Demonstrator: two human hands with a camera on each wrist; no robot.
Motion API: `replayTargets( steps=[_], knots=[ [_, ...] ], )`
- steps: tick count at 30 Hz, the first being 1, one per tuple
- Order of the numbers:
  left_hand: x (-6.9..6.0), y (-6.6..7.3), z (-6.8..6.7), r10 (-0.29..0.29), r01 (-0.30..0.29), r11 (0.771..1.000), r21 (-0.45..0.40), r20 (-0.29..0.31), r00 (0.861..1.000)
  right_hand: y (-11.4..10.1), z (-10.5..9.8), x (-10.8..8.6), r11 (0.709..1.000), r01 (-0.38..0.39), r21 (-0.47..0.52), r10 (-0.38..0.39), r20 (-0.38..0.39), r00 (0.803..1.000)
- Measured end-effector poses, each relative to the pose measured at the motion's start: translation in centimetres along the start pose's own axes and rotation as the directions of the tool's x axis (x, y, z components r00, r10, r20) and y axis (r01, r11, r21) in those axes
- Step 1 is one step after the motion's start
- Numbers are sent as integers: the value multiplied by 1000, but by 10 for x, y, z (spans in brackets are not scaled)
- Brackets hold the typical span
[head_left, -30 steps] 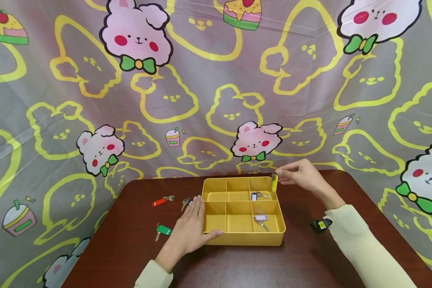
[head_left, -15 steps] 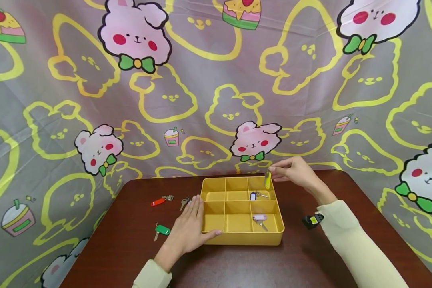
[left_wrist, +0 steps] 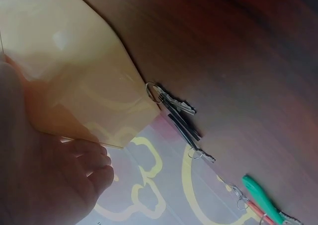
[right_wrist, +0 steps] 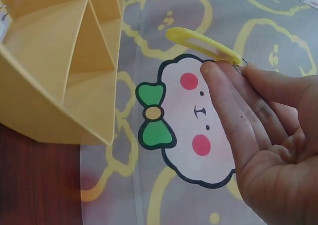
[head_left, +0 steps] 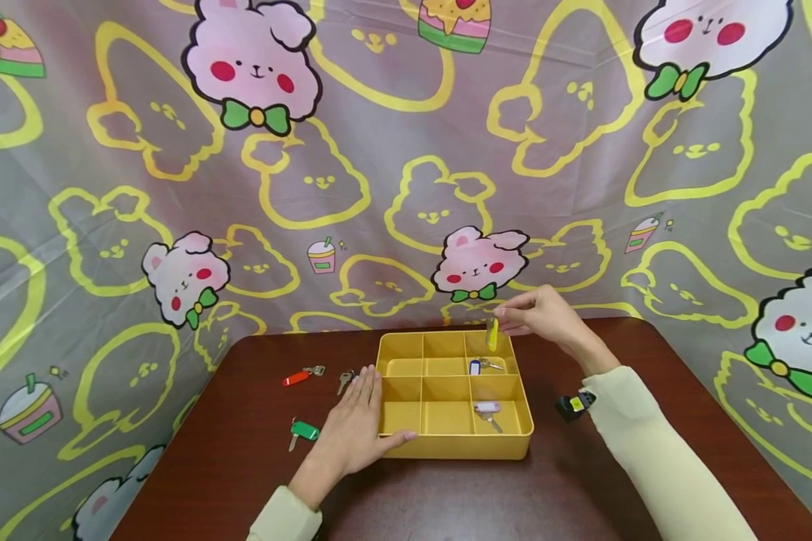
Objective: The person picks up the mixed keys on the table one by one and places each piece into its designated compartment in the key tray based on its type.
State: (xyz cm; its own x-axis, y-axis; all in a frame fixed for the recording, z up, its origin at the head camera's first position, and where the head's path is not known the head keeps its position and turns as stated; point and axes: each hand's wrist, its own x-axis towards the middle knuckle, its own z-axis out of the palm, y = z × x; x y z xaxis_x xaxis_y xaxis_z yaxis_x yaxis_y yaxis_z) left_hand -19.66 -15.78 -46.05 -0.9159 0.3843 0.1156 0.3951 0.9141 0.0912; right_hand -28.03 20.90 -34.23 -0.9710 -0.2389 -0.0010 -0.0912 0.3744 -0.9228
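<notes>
My right hand (head_left: pixel 544 319) pinches the ring of a yellow key tag (head_left: pixel 492 335), which hangs over the back right compartment of a yellow divided tray (head_left: pixel 456 448). The right wrist view shows the tag's clear window and the thumb and forefinger at its ring; its key is hard to make out. In that same compartment lies a key with a blue tag (head_left: pixel 474 367). A key with a lilac tag (head_left: pixel 486 406) lies in the front right one. My left hand (head_left: pixel 352 424) rests against the tray's left side, fingers straight, thumb along the front wall.
Left of the tray, on the dark wooden table (head_left: pixel 243 466), lie keys with a red tag (head_left: pixel 295 379) and a green tag (head_left: pixel 304 430). Keys with black tags (left_wrist: pixel 184 128) lie near the tray, partly hidden by my left hand in the head view. A printed cloth (head_left: pixel 379 180) hangs behind.
My right hand has moved left with the yellow key tag, from the tray's back right corner to over the back right compartment. My left hand stays on the tray.
</notes>
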Motion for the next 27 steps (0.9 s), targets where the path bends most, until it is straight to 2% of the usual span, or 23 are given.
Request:
replayTargets(
  steps=[4, 13, 27],
  knots=[
    [0, 0, 0, 1, -1, 1000, 4, -2, 1000, -3, 3, 5, 1000, -17, 2, 17, 19, 1000],
    [1, 0, 0, 0, 0, 1000, -8, 7, 1000, -5, 13, 20, 996, -53, 72, 50, 42, 998],
    [1, -1, 0, 5, -5, 1000, 7, -3, 1000, -8, 31, 40, 990, -55, 129, 44, 89, 995]
  ],
)
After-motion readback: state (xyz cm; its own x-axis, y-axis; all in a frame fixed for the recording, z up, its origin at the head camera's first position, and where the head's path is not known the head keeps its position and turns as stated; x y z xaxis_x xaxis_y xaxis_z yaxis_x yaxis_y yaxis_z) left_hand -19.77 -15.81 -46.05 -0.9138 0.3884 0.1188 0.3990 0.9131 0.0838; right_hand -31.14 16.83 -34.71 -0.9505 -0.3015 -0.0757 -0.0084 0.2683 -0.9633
